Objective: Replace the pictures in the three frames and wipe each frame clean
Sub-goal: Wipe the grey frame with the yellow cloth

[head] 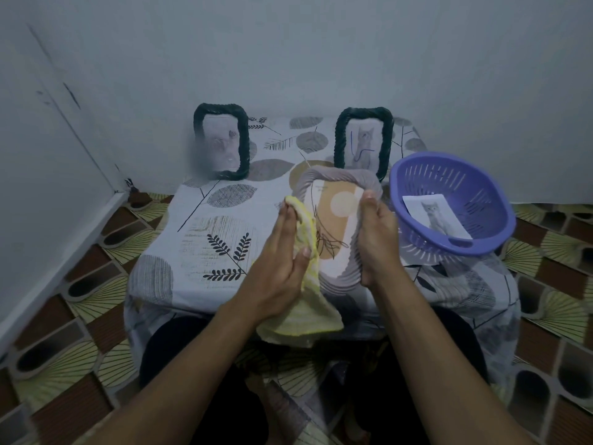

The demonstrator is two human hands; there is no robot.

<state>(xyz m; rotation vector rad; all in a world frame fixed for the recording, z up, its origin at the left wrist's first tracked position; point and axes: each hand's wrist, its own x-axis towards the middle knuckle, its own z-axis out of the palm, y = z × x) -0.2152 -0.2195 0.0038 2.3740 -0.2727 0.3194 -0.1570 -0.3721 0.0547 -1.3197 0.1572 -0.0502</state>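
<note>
Leaf-patterned tablecloth (199,239) lies beneath a grey rope frame (337,175) held between both hands: right hand (377,239) grips its right edge, left hand (282,258), thumb pinching a yellow cloth (305,319), presses its left edge.

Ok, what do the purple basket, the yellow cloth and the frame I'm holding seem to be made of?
The purple basket looks like smooth moulded plastic, with slotted walls. The yellow cloth seems soft terry-like fabric; it drapes and folds. The grey frame is probably wrapped in twisted rope or cord, by its ridges; its core is hidden.
</note>
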